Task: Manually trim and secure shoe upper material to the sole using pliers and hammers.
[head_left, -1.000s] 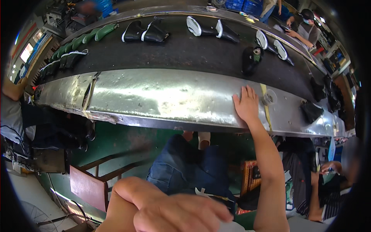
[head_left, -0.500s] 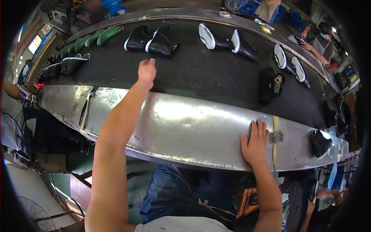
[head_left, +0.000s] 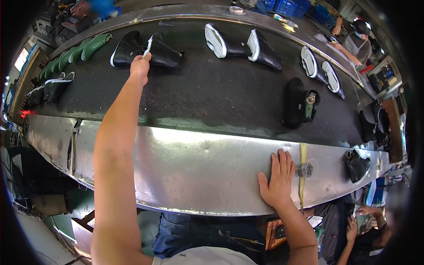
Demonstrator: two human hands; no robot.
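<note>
My left hand (head_left: 140, 70) reaches to the far left of a dark belt (head_left: 194, 97). Its fingers are closed on the white sole edge of a black boot (head_left: 164, 52) lying on its side. Just left of that boot lies another black boot (head_left: 125, 52) with a white sole edge. My right hand (head_left: 279, 183) rests flat on the shiny metal ledge (head_left: 198, 172), fingers stretched out and holding nothing. Right beside it stands a small clear cup (head_left: 309, 169) of little grey metal pieces, next to a yellow strip (head_left: 302, 176) across the ledge.
Green shoe forms (head_left: 95, 46) line the belt's far left. White-soled black boots (head_left: 260, 48) lie along its far side. A black boot (head_left: 293, 104) stands nearer, at right. Another black shoe (head_left: 357, 165) sits on the ledge. A person (head_left: 355, 48) works across the belt; another sits lower right.
My left hand has reached further forward and closed on the black boot's sole edge. My right hand stays flat on the ledge. The whole view has shifted somewhat.
</note>
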